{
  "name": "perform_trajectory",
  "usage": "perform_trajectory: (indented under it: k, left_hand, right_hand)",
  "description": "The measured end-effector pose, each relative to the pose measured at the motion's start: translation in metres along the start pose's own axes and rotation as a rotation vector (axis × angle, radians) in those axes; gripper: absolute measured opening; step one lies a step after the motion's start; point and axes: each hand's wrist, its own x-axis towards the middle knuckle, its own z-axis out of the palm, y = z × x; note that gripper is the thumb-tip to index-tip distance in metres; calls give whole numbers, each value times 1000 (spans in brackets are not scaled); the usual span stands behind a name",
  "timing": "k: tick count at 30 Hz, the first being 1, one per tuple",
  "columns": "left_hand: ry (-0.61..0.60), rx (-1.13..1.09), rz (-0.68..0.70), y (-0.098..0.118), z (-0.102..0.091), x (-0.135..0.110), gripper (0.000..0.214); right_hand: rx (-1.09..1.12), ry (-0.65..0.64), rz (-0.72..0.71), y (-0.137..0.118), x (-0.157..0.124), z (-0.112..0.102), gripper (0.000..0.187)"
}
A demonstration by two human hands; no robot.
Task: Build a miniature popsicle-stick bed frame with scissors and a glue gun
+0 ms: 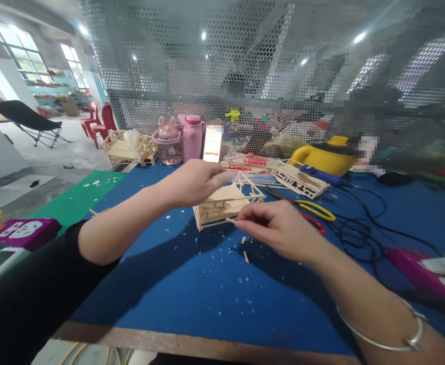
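A small model house frame of thin wooden sticks (222, 205) stands on the blue tabletop in front of me. My left hand (194, 183) reaches over its back left part, fingers closed together against its upper edge; the fingertips are partly hidden. Close to the frame's front right side is my right hand (273, 225), thumb and forefinger pinching a short wooden stick (230, 220). The stick's free end points at the lower front rail. Short stick offcuts (246, 257) lie just in front of the frame.
Behind stand a similar stick model (129, 147), a pink bottle (192, 137), a lit phone (212, 143) and a yellow pot (323, 156). On the right are yellow-handled scissors (317, 209), a blue-handled tool (323, 175) and tangled black cable (363, 228). A purple power strip (21, 232) sits left.
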Motion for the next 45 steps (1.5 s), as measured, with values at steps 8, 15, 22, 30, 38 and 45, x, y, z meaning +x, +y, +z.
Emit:
perform_trajectory:
  k: [8,15,22,30,38,45]
  left_hand:
    - [-320,204,-12,34,42,24,23]
    - [87,-599,-229,15,37,16,31]
    - [487,-1271,-466,-19,80,-17,41]
    - [546,-1292,-521,-21,95,-36,38]
    - [340,-1012,-495,-40,83,-50,39]
    - [86,-903,-372,-64,54,-68,57]
  right_hand:
    - [845,446,264,55,-9,-53,34]
    - [872,413,272,81,-2,-43,29]
    - [821,346,304,85,2,-19,37]
    - [787,346,333,85,2,-14,35]
    - [758,292,378,84,5,-5,35]
    - [730,327,360,82,5,-8,35]
